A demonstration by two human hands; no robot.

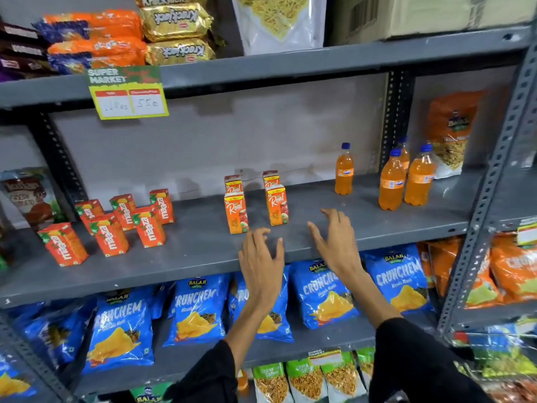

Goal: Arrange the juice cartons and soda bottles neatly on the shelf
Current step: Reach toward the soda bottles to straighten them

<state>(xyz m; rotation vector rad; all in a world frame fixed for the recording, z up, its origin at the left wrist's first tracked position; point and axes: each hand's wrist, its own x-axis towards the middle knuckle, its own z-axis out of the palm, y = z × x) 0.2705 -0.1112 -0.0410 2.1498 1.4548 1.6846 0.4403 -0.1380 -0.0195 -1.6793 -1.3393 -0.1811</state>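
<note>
On the grey middle shelf [203, 251] stand several red Maaza juice cartons [112, 238] at the left, loosely grouped. In the middle, several orange Real juice cartons [236, 212] form two short rows, with another front carton [277, 205] beside it. Orange soda bottles with blue caps stand at the right: one alone [344, 170], and a cluster [390, 184] further right. My left hand [261, 257] hovers open just in front of the Real cartons. My right hand [334, 237] is open over bare shelf to their right. Neither hand holds anything.
An orange snack bag [453, 132] leans behind the bottle cluster. A price sign [128, 91] hangs from the upper shelf edge. Blue Crunchem bags [197, 309] fill the shelf below. A perforated upright post [494, 175] bounds the shelf on the right.
</note>
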